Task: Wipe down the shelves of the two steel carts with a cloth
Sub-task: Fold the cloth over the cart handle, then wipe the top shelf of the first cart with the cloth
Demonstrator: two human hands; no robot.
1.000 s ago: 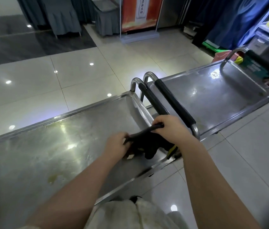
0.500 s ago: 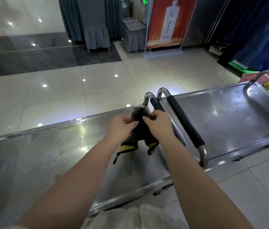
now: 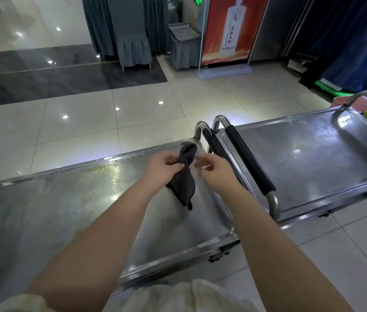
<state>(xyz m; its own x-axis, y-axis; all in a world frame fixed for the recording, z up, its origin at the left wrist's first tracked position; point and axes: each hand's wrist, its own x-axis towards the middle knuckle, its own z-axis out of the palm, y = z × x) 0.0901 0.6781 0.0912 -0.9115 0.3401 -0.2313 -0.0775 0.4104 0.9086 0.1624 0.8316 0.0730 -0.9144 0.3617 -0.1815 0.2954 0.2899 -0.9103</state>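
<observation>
Two steel carts parked end to end on a glossy tiled floor [image 3: 155,113]; the left cart [image 3: 42,210] is right in front of the person, and the right cart [image 3: 301,167] sits just beside it, their black-gripped handles [image 3: 250,163] nearly touching. Both top shelves look smeary, with a yellowish stain [image 3: 103,170] along the far edge of the left one.

The cloth [image 3: 185,176], dark and bunched up, is held over the right end of the left cart's top shelf; the left hand [image 3: 162,167] pinches it near the top with curled fingers and the rest dangles down. There's a little loop at the bottom tip; can't tell if that tip touches the steel or just hangs above it.

The right hand [image 3: 214,172] is just beside the cloth with fingers loosely curled; honestly can't tell if it's gripping an edge or has nothing in it, it's too blurry there.

Further back there's a red banner stand [image 3: 232,30] with a bottle on it, a chair in a grey cover [image 3: 130,34], and a metal tray [image 3: 182,30] on a draped stand; pink and yellow stuff [image 3: 365,105] is behind the right cart's far handle.
</observation>
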